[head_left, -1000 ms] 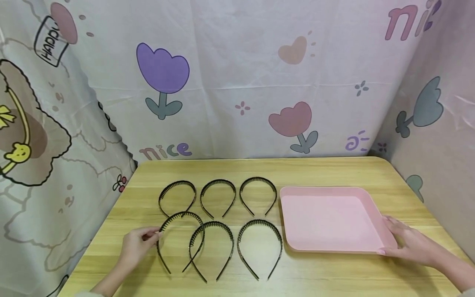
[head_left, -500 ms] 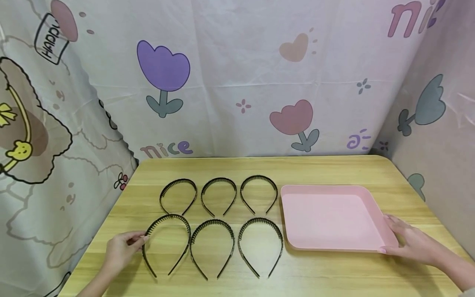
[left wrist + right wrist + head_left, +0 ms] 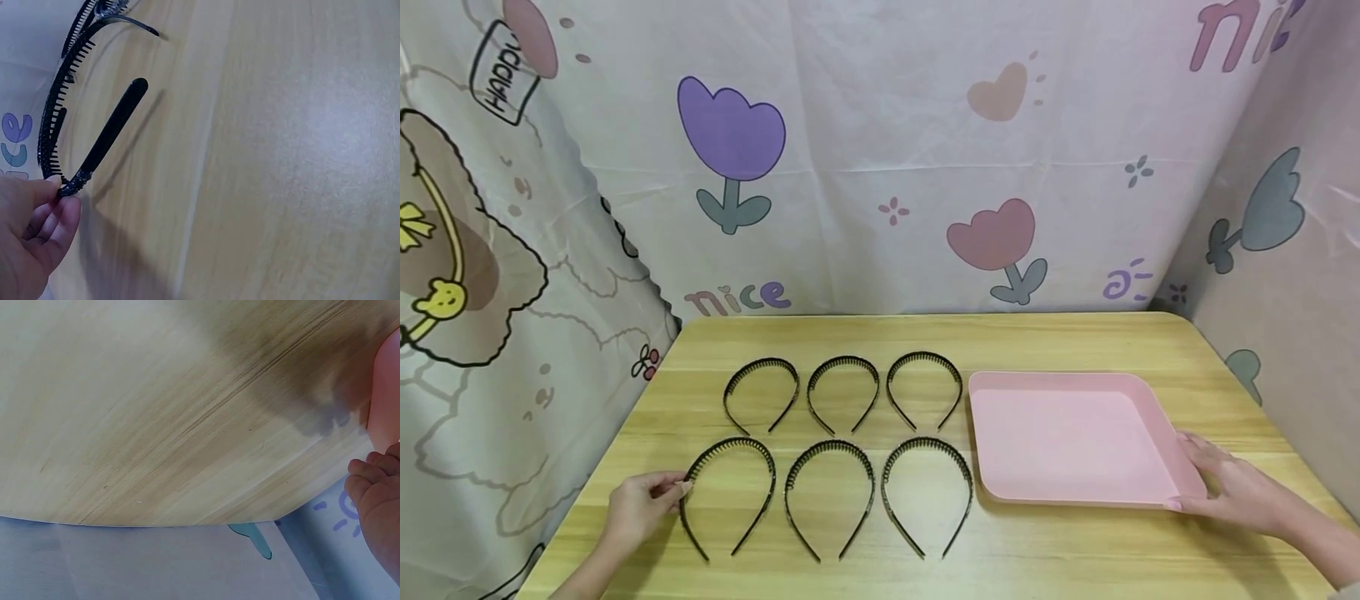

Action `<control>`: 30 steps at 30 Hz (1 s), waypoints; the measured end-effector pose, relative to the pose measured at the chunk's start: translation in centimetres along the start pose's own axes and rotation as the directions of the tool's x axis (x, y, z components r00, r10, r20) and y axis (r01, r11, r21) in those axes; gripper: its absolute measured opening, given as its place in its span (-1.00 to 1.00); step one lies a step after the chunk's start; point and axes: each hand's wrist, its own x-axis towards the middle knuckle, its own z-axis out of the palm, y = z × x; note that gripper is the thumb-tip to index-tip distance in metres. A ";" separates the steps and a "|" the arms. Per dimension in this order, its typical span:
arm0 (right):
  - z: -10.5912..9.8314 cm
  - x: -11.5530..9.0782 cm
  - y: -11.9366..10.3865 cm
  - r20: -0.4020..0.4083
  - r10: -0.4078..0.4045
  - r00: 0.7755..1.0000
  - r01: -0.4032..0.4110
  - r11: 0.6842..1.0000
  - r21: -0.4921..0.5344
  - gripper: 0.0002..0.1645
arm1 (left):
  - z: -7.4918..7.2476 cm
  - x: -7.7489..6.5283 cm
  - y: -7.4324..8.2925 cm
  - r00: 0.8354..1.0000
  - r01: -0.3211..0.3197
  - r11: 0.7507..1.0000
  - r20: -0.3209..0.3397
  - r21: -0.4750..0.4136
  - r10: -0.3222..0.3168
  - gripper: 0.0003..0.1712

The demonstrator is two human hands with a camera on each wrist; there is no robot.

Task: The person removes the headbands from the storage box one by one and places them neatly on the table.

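At the front left, my left hand [image 3: 638, 510] pinches a black toothed headband [image 3: 769, 467] by its left arm, between thumb and fingers. In the left wrist view, the same headband [image 3: 115, 122] casts a shadow on the wood; whether it touches the tabletop I cannot tell. Two similar headbands, a middle one [image 3: 872, 492] and a right one [image 3: 967, 475], lie beside it. My right hand [image 3: 1236, 492] holds the near right corner of a pink tray [image 3: 1060, 442], thumb at the front wall and fingers along the right side. The tray's inside is bare.
Behind lies a row of three more headbands: left [image 3: 767, 362], middle [image 3: 844, 360] and right [image 3: 922, 355]. They stand apart from one another on the wooden table [image 3: 1075, 558]. A printed curtain [image 3: 865, 108] hangs behind the table's back edge and at both sides.
My left hand has moved left and slightly toward me with its headband, which no longer overlaps its neighbours. My right hand and the tray keep their places.
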 end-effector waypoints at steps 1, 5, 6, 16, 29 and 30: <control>0.0 -0.1 0.0 -0.002 -0.001 1.000 0.001 1.000 0.003 0.12 | 0.1 0.0 -0.2 1.000 0.000 1.000 0.000 -0.005 0.000 -0.77; 0.2 -0.2 0.0 -0.010 -0.009 1.000 0.009 1.000 0.006 0.12 | 0.2 0.0 -0.5 1.000 0.014 1.000 0.009 -0.023 -0.014 -0.77; 0.2 -0.2 0.0 -0.007 -0.006 1.000 0.006 1.000 0.004 0.12 | 0.1 0.0 -0.5 1.000 0.020 0.999 0.015 -0.027 -0.020 -0.77; 0.1 -0.4 0.0 -0.025 -0.022 0.999 0.022 0.999 -0.027 0.10 | 0.0 0.5 -0.5 0.995 0.066 0.998 0.071 -0.007 -0.065 -0.73; -0.7 0.1 -0.3 -0.018 -0.050 0.999 0.049 0.998 -0.044 0.11 | -0.2 0.5 -0.3 0.999 0.009 0.995 0.042 0.101 -0.014 -0.64; -0.8 0.3 -0.3 -0.016 -0.055 0.998 0.054 0.998 -0.035 0.12 | -0.3 0.5 -0.1 1.000 0.001 0.993 0.029 0.120 -0.005 -0.62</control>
